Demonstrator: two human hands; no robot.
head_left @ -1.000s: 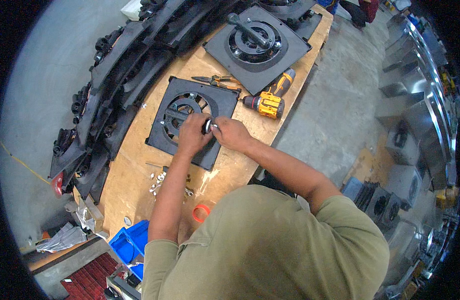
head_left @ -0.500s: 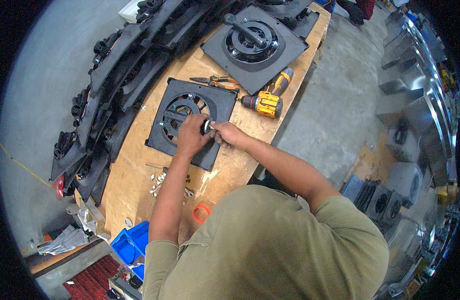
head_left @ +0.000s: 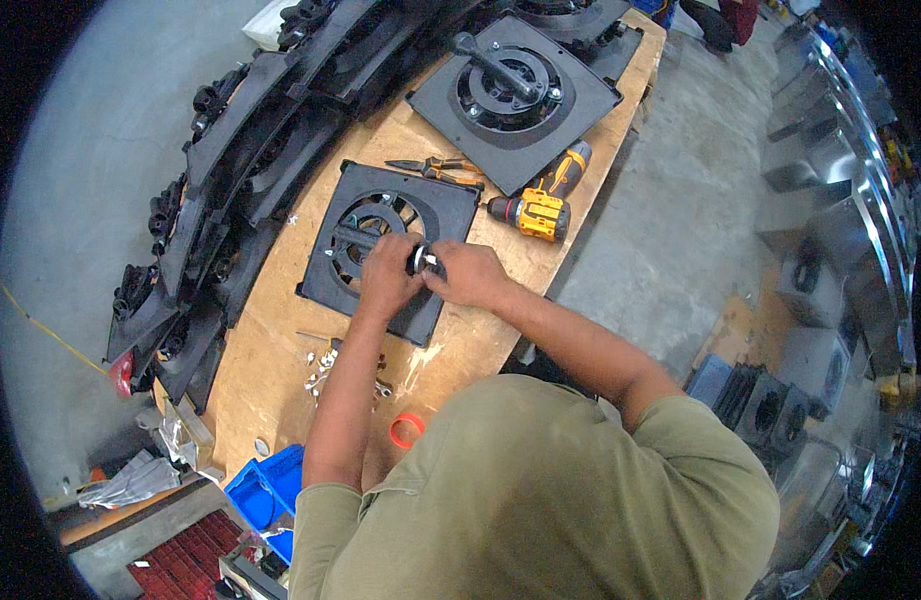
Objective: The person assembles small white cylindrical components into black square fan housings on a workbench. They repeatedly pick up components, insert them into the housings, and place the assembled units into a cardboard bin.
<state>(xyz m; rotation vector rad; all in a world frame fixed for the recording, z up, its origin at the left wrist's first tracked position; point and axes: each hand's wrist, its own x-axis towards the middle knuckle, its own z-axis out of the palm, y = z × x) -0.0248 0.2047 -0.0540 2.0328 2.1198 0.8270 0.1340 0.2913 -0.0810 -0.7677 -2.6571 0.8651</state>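
A square black plastic panel (head_left: 351, 225) with a round grille lies flat on the wooden workbench (head_left: 280, 340). Over its near right part my left hand (head_left: 388, 275) and my right hand (head_left: 468, 273) meet, both closed around a small black and silver round part (head_left: 418, 260) held between them. The part sits just above the panel; whether it touches the panel is hidden by my fingers.
A yellow and black cordless drill (head_left: 540, 205) and orange-handled pliers (head_left: 440, 170) lie beyond the panel. A second panel (head_left: 570, 95) with a handle lies farther back. Loose screws (head_left: 325, 360), an orange ring (head_left: 406, 430), a blue bin (head_left: 260, 490) and stacked black parts (head_left: 230, 170) sit to the left.
Both hands stay together on the small part over the panel. The view has shifted slightly; nothing else moved.
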